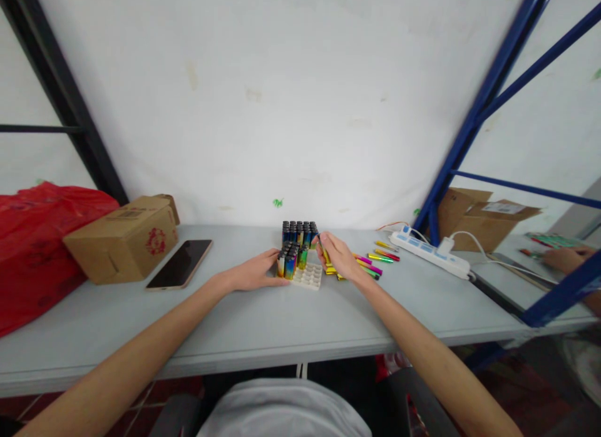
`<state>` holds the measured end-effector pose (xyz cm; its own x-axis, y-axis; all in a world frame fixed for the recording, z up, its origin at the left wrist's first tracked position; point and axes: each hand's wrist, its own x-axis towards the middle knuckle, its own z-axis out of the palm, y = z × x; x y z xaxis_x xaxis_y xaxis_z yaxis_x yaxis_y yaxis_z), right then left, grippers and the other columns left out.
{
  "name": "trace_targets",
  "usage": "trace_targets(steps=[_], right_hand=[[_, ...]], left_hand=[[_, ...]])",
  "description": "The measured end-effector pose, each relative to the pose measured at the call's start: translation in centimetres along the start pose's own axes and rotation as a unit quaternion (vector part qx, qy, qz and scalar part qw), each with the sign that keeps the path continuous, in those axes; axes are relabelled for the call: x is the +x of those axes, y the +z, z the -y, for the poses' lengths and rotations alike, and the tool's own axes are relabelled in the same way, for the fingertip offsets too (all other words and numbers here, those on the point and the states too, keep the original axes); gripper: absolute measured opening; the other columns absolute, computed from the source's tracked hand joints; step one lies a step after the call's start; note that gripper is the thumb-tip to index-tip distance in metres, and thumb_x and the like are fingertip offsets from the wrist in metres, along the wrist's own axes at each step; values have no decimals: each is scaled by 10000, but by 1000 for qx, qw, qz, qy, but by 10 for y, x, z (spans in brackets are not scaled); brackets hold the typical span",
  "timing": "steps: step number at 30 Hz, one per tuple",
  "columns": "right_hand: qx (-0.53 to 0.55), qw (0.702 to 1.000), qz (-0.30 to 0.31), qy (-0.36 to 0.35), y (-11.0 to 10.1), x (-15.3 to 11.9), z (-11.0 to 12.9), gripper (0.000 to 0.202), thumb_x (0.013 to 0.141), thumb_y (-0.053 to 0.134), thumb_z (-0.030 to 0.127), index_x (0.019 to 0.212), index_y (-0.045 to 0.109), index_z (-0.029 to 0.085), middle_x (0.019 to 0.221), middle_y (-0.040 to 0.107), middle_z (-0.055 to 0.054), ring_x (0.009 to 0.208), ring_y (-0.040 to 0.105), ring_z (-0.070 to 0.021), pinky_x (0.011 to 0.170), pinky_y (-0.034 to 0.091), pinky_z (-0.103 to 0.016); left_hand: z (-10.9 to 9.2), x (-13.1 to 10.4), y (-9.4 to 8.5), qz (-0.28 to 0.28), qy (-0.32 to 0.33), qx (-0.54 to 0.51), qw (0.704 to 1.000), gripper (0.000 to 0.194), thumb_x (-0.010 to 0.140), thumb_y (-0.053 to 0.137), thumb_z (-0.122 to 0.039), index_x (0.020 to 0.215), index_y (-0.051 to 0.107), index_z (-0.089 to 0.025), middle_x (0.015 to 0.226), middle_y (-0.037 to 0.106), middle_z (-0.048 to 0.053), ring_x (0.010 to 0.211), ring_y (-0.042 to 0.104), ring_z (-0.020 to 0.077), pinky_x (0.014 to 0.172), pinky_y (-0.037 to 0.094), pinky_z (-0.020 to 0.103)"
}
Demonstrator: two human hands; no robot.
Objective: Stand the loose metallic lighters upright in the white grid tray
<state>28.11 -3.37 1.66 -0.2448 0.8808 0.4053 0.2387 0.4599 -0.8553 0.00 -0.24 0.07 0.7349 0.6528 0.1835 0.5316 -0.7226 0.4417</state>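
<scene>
A white tray with rows of holes (308,279) sits on the table in front of me. Shiny multicoloured lighters with black tops (291,262) stand upright in its left and rear part, and the holes at its right front show bare. My left hand (258,270) grips the left side of the tray, thumb at the front and fingers behind, beside the nearest lighters. Just right of the tray, my right hand (339,254) pinches a slim gold piece with a dark end (323,252), partly hidden by the fingers. Behind the tray is another block of black-topped lighters (300,227).
Shiny coloured sticks (370,265) lie loose to the right. Beyond them are a white power strip (429,254) and a blue rack post (469,130). A phone (181,265), a cardboard box (126,240) and a red bag (47,249) are left. Another person's hand (566,259) shows far right.
</scene>
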Motion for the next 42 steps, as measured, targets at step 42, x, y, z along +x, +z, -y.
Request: trace_targets(steps=[42], right_hand=[[-289, 954, 49, -64, -24, 10, 18, 544, 1029, 603, 636, 684, 603, 217, 577, 625, 11, 544, 493, -137, 588, 295, -271]], left_hand=[[-3, 0, -2, 21, -14, 9, 1000, 757, 939, 670, -709, 1458, 588, -164, 1516, 591, 166, 1397, 578, 358, 1254, 415, 451]])
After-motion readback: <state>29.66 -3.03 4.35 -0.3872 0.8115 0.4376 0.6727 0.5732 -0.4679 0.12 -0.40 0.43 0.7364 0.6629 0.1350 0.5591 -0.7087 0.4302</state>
